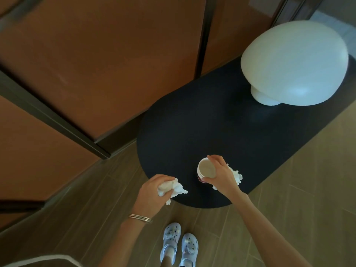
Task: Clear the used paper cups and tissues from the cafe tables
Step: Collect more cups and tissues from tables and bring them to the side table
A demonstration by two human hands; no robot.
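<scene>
Mostly beyond both hands, the dark table point(192, 122) bears a white lamp point(294, 62). Right hand point(221, 176) grips the paper cup point(206, 168) at its rim, a loose tissue point(238, 176) just beside its knuckles. Left hand point(154, 189) clutches a crumpled tissue point(173, 187).

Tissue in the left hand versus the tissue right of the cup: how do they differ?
The held tissue is gripped in the left hand, fingers curled round it; the second tissue lies loose on the dark table. The held tissue sits left of the paper cup at the table's near edge; the second tissue is right of it, partly hidden by the right hand, which grips the cup. Both are white and crumpled.
</scene>
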